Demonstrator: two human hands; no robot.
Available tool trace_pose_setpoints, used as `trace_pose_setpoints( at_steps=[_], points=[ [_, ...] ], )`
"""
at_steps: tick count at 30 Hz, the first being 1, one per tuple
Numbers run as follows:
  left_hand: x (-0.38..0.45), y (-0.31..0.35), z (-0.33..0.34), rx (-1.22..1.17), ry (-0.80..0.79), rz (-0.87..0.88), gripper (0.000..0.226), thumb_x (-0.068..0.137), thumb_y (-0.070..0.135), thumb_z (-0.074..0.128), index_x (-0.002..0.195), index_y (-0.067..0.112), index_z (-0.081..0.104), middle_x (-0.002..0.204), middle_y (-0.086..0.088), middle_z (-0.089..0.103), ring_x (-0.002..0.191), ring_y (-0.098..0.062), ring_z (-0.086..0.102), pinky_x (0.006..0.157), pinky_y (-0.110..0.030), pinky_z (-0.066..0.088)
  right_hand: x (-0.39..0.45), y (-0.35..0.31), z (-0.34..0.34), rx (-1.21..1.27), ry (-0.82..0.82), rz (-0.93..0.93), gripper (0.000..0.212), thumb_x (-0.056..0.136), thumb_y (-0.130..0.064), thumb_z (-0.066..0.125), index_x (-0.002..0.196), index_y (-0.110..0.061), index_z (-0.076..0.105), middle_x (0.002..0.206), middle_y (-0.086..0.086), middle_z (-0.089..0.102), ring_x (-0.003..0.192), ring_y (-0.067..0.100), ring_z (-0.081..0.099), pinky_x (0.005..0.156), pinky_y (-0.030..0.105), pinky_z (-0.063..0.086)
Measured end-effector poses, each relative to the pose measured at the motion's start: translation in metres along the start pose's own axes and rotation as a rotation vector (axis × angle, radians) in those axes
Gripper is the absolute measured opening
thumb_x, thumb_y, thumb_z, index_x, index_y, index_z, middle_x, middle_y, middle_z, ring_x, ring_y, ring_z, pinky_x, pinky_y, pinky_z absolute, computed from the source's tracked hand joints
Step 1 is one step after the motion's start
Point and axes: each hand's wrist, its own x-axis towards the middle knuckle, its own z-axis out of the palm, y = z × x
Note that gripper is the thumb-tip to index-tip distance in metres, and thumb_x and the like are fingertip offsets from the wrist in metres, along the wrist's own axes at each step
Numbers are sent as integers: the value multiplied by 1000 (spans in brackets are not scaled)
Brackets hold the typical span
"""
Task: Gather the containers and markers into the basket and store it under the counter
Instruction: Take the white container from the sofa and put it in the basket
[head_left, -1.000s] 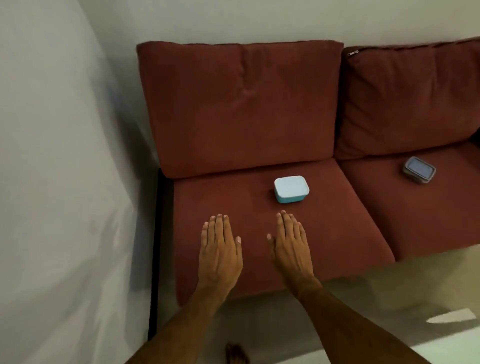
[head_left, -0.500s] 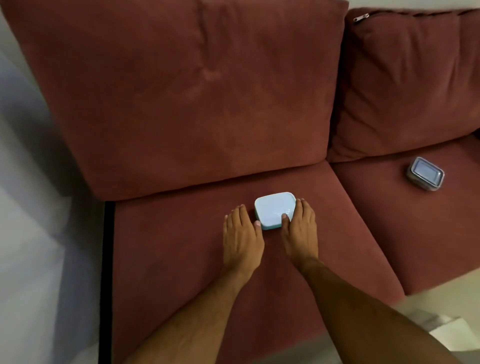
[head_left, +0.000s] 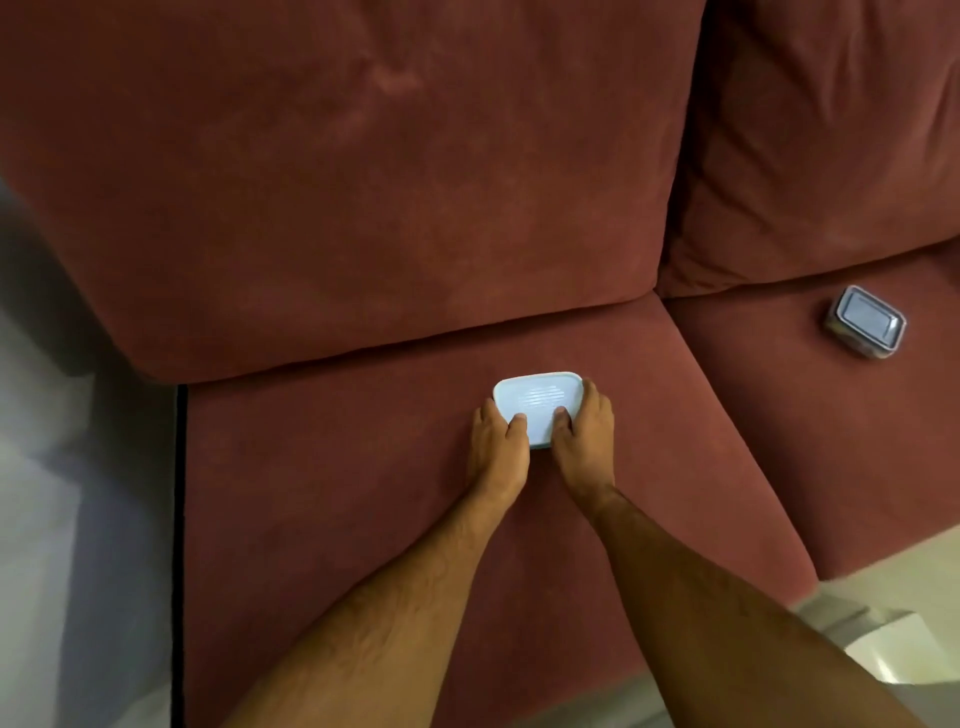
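A small light blue lidded container rests on the left seat cushion of a red sofa. My left hand grips its left side with the thumb on the lid. My right hand grips its right side, thumb also on the lid, fingers wrapped round the far corner. A second container, clear with a grey lid, lies on the right seat cushion, apart from both hands. No basket or markers are in view.
Red back cushions rise right behind the blue container. A pale wall borders the sofa on the left. Light floor shows at the lower right beyond the seat's front edge.
The view has closed in on the sofa. Both hands went from flat above the seat to either side of the blue container, and their thumbs now press on its lid.
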Motion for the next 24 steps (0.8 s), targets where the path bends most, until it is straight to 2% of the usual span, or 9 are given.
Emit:
trace_pose_setpoints(
  at_steps=[11, 16, 21, 24],
  points=[
    [-69, -21, -39, -31, 96, 15, 58, 105, 27, 44, 158, 8, 28, 159, -11, 37, 144, -27, 39, 116, -35, 33, -86, -26, -3, 76, 8, -53, 58, 102, -14, 52, 154, -2, 30, 147, 17, 42, 137, 30, 41, 116, 42, 38],
    [-117, -45, -57, -61, 157, 30, 50, 104, 25, 47, 149, 5, 39, 146, -13, 48, 132, -30, 49, 109, -39, 40, -139, -33, -11, 90, -1, -114, 58, 102, -16, 52, 154, -2, 30, 148, 16, 42, 137, 28, 41, 113, 35, 36],
    [-218, -86, -70, -72, 191, 80, 49, 105, 26, 46, 149, 5, 39, 145, -12, 48, 131, -28, 50, 107, -39, 43, -242, -27, -33, 96, 12, -169, 57, 104, -20, 51, 155, -6, 30, 150, 13, 41, 137, 24, 41, 113, 36, 41],
    [-283, -114, -76, -109, 216, 95, 47, 105, 25, 46, 147, 6, 41, 142, -12, 49, 126, -26, 52, 98, -33, 45, -308, -18, -45, 106, 14, -200, 57, 105, -25, 51, 155, -8, 31, 150, 11, 41, 136, 22, 44, 111, 36, 45]
  ],
)
